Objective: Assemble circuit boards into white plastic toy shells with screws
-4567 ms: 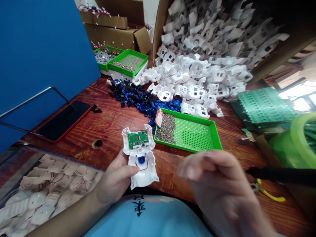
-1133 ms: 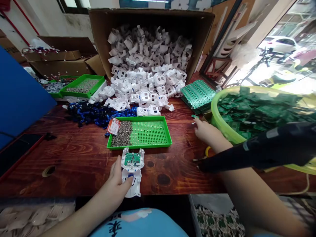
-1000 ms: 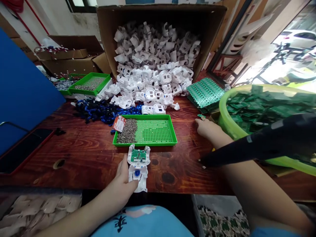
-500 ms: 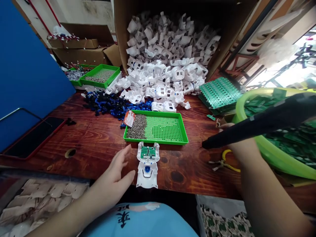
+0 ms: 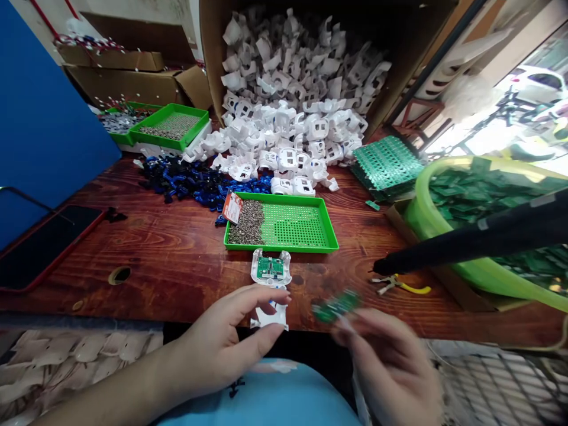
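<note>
My right hand pinches a green circuit board by its near edge, above the front of the table; both are smeared by motion. Thumb and fingers spread apart, my left hand hovers over the lower white plastic shell and partly hides it. I cannot tell whether it touches the shell. Just beyond lies another white shell with a green circuit board seated inside. Behind these sits a green tray with small metal screws heaped at its left end and a red-and-white card.
White shells spill from a big carton. Blue and black parts lie left of them. A green tub of boards stands right, beside stacked green panels. A black tool juts over yellow-handled pliers.
My right hand has come back from beside the tub to the table front, now with a circuit board. My left hand has moved right, over the lower shell. The view has shifted slightly.
</note>
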